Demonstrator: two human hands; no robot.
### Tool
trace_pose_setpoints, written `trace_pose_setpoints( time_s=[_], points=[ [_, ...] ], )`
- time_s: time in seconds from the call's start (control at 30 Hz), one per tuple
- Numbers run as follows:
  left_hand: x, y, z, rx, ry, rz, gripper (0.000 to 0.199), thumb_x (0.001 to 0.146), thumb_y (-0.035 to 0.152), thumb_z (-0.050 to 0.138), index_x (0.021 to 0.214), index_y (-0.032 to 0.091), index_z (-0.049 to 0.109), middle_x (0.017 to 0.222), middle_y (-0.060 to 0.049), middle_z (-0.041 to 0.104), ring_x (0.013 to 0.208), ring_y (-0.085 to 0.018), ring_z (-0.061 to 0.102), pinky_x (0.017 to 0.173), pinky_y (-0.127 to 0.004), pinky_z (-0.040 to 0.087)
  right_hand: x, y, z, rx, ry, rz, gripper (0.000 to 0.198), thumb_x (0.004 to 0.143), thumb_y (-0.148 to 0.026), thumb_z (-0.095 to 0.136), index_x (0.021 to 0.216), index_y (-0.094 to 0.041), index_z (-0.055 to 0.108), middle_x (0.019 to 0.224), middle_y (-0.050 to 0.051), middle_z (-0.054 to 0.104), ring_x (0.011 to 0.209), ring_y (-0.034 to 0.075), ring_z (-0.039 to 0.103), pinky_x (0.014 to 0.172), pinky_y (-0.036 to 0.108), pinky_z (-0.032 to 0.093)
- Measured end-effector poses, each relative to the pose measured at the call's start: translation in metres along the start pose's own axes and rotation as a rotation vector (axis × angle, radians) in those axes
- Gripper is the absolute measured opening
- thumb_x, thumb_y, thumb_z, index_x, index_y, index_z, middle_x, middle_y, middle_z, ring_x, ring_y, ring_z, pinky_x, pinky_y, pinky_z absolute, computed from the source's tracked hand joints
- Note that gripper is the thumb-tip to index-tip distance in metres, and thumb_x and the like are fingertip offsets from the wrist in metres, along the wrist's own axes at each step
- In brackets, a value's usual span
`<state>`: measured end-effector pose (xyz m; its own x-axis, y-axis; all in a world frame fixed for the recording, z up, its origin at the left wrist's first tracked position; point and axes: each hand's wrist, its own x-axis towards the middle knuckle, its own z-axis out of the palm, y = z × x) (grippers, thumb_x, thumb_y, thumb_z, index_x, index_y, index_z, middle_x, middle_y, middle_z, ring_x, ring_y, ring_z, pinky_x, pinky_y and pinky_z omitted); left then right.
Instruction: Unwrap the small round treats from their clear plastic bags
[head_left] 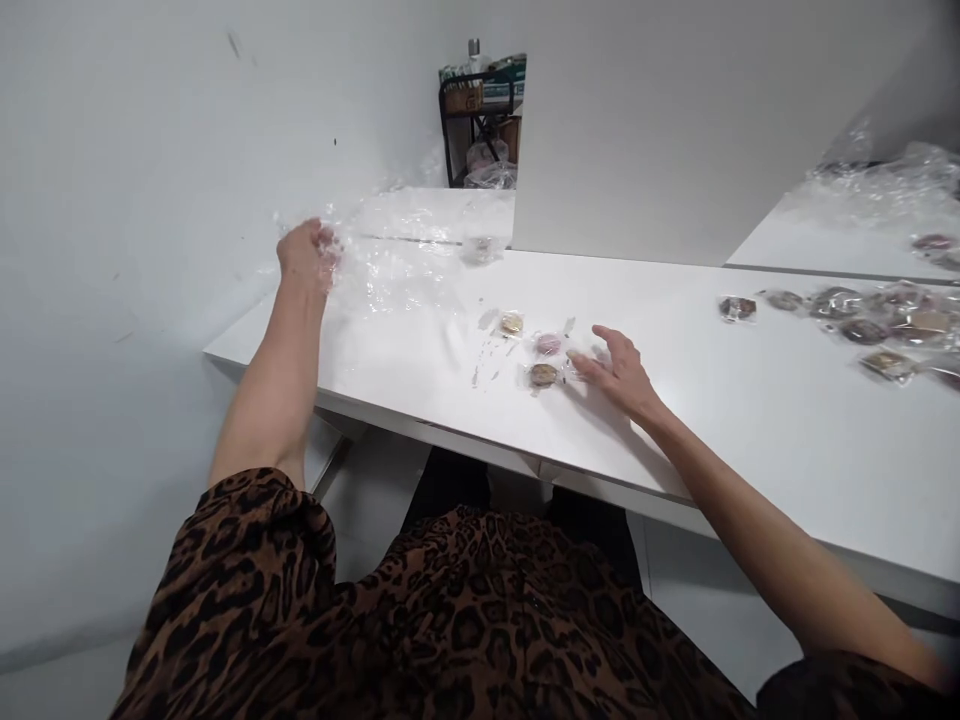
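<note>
At the far left end of the white table (pixel 420 370), my left hand (pixel 306 255) has its fingers curled into a heap of clear crinkled plastic wrap (pixel 397 265). My right hand (pixel 619 375) is low over the middle of the table with thumb and fingers apart. Close to its fingertips lie a pink oval piece (pixel 548 344) and a brown oval piece (pixel 543 375), each in clear wrapping. A yellowish wrapped piece (pixel 511 323) lies a little farther left. Something in clear wrapping is partly covered by my right fingers, and I cannot make it out.
Several wrapped oval pieces (pixel 900 315) are grouped at the table's right. An upright white panel (pixel 630 130) rises behind the table, with a reflective surface to its right. A black rack (pixel 480 110) holding boxes and bags appears at the back. A white wall (pixel 150 200) borders the left.
</note>
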<state>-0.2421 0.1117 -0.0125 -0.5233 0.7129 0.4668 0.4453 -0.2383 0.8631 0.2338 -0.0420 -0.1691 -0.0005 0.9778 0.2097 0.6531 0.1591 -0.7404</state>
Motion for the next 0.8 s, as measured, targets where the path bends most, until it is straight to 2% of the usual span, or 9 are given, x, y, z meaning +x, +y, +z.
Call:
trace_pose_setpoints(
  time_s=[0.07,0.13,0.2,0.27,0.37,0.43,0.5,0.6,0.8],
  points=[
    [-0.003,-0.023,-0.02,0.016,-0.054,-0.441,0.07,0.096,0.078,0.037,0.136,0.022,0.05,0.129,0.002,0.073,0.144,-0.032,0.047,0.131,-0.07,0.025,-0.001,-0.001,0.008,-0.134,-0.069,-0.066,0.104,0.08,-0.091,0.05,0.159,-0.024,0.041,0.164,0.021,0.036,0.152,0.046,0.031,0.118,0.072,0.033],
    [-0.023,-0.035,-0.035,0.093,0.043,-0.632,0.078,0.098,0.07,0.044,0.153,0.017,0.035,0.158,-0.003,0.054,0.159,-0.038,0.023,0.132,-0.071,0.011,-0.001,-0.003,0.018,-0.272,-0.125,-0.123,0.106,0.081,-0.092,0.046,0.163,-0.026,0.033,0.169,0.02,0.027,0.154,0.048,0.025,0.118,0.074,0.031],
    [-0.061,-0.035,-0.038,0.235,0.208,-0.418,0.093,0.095,0.071,0.05,0.163,0.014,0.021,0.174,-0.007,0.028,0.164,-0.039,-0.007,0.133,-0.066,-0.001,0.001,-0.006,0.027,-0.384,-0.171,-0.181,0.104,0.082,-0.092,0.044,0.164,-0.029,0.03,0.172,0.018,0.02,0.156,0.048,0.022,0.118,0.073,0.03],
    [-0.11,-0.026,-0.025,0.309,0.186,0.064,0.098,0.095,0.076,0.042,0.166,0.014,0.018,0.178,-0.007,0.014,0.161,-0.031,-0.025,0.134,-0.057,-0.009,0.007,-0.009,0.034,-0.462,-0.213,-0.236,0.102,0.084,-0.092,0.041,0.164,-0.03,0.03,0.172,0.016,0.018,0.156,0.047,0.02,0.119,0.071,0.03],
    [-0.184,-0.003,0.025,0.315,-0.283,0.472,0.083,0.098,0.072,0.039,0.166,0.025,0.026,0.176,-0.004,0.022,0.166,-0.026,-0.008,0.136,-0.051,0.003,0.021,-0.015,0.042,-0.531,-0.258,-0.266,0.099,0.087,-0.089,0.04,0.166,-0.03,0.029,0.174,0.015,0.016,0.157,0.046,0.018,0.121,0.068,0.03],
    [-0.217,0.01,0.068,0.388,-0.642,0.501,0.073,0.101,0.066,0.037,0.163,0.027,0.036,0.174,-0.005,0.028,0.166,-0.029,0.004,0.135,-0.053,0.008,0.031,-0.021,0.046,-0.551,-0.277,-0.258,0.096,0.089,-0.085,0.042,0.167,-0.03,0.028,0.175,0.015,0.014,0.158,0.046,0.017,0.121,0.067,0.028],
    [-0.236,0.016,0.108,0.476,-0.83,0.307,0.07,0.104,0.063,0.034,0.161,0.024,0.041,0.173,-0.011,0.03,0.164,-0.034,0.014,0.133,-0.057,0.01,0.039,-0.027,0.049,-0.551,-0.293,-0.254,0.092,0.091,-0.08,0.046,0.167,-0.03,0.029,0.175,0.015,0.014,0.159,0.045,0.017,0.122,0.067,0.027],
    [-0.25,0.016,0.154,0.446,-0.879,0.048,0.062,0.105,0.056,0.037,0.152,0.019,0.055,0.164,-0.018,0.044,0.159,-0.038,0.029,0.13,-0.059,0.015,0.043,-0.028,0.045,-0.532,-0.322,-0.27,0.084,0.094,-0.073,0.048,0.166,-0.03,0.034,0.175,0.013,0.017,0.159,0.044,0.019,0.123,0.065,0.026],
    [-0.306,0.036,0.242,0.193,-0.933,0.109,0.045,0.107,0.044,0.037,0.126,0.02,0.071,0.139,-0.015,0.067,0.141,-0.03,0.053,0.127,-0.052,0.03,0.028,0.024,-0.005,-0.398,-0.208,-0.226,0.088,0.09,-0.076,0.049,0.163,-0.028,0.038,0.169,0.014,0.032,0.156,0.042,0.026,0.123,0.066,0.028]
  ],
)
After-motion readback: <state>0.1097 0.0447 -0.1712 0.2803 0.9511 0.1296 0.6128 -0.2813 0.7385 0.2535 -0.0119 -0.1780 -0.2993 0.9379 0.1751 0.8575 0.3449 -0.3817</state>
